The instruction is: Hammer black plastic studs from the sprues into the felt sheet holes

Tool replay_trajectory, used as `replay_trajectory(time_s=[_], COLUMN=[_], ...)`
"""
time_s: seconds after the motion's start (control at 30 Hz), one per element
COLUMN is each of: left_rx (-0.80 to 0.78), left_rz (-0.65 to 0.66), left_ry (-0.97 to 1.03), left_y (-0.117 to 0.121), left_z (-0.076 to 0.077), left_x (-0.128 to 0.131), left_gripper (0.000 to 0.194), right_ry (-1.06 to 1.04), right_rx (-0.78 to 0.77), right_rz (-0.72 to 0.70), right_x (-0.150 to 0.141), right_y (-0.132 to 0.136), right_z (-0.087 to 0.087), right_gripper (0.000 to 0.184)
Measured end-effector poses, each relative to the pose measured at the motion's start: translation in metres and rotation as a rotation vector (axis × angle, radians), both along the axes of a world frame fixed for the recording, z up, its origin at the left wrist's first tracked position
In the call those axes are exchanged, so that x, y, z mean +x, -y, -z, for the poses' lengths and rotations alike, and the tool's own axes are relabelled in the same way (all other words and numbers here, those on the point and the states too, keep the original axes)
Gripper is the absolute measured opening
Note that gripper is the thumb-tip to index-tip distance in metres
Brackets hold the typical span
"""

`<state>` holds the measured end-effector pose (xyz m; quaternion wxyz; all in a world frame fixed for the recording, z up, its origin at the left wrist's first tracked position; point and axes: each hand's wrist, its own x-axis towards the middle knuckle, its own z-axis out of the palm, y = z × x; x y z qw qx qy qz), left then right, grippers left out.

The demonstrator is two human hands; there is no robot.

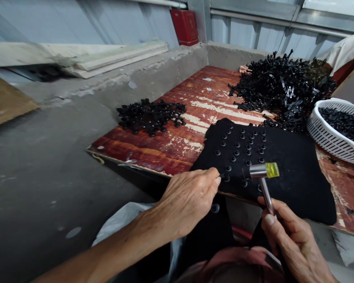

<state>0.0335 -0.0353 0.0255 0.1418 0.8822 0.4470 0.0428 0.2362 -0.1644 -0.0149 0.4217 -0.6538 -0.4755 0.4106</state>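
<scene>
On the near edge of the black cloth (295,169), my left hand (191,196) is closed in a pinch beside one of the small round black parts (225,177). Whatever sits between its fingertips is mostly hidden. My right hand (292,232) grips the handle of a small hammer (264,171), which has a metal head, a translucent yellow face on one end and a dark face on the other. The hammer head hovers over the cloth, to the right of my left hand. Several more round black parts stand in rough rows on the cloth.
A worn reddish wooden board (147,153) lies under the cloth. On it are a small pile of black parts (152,116) at left and a large heap (280,86) behind. A white basket (327,131) of small black pieces stands right. A concrete ledge (112,90) borders the board.
</scene>
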Motion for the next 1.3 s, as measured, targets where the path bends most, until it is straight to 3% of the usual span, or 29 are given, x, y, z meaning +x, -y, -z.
replay_trajectory(time_s=[0.33,0.63,0.83,1.0,1.3], left_rx=[0.077,0.105,0.133,0.144,0.083], left_rz=[0.072,0.096,0.118,0.156,0.105], left_ry=[-0.001,0.003,-0.023,-0.006,0.08], left_y=[-0.002,-0.002,-0.004,-0.004,-0.003], left_z=[0.01,0.009,0.011,0.014,0.013], left_x=[-0.005,-0.006,-0.005,-0.009,-0.007], left_gripper=[0.031,0.019,0.019,0.013,0.016], right_ry=[0.131,0.466,0.624,0.543,0.596], right_rx=[0.036,0.403,0.287,0.367,0.321], right_rz=[-0.114,-0.281,-0.437,-0.362,-0.414], right_x=[0.004,0.002,0.008,0.006,0.005], right_y=[-0.002,-0.008,-0.017,-0.016,-0.019], right_z=[0.0,-0.02,-0.035,-0.037,-0.047], right_gripper=[0.035,0.064,0.064,0.067,0.066])
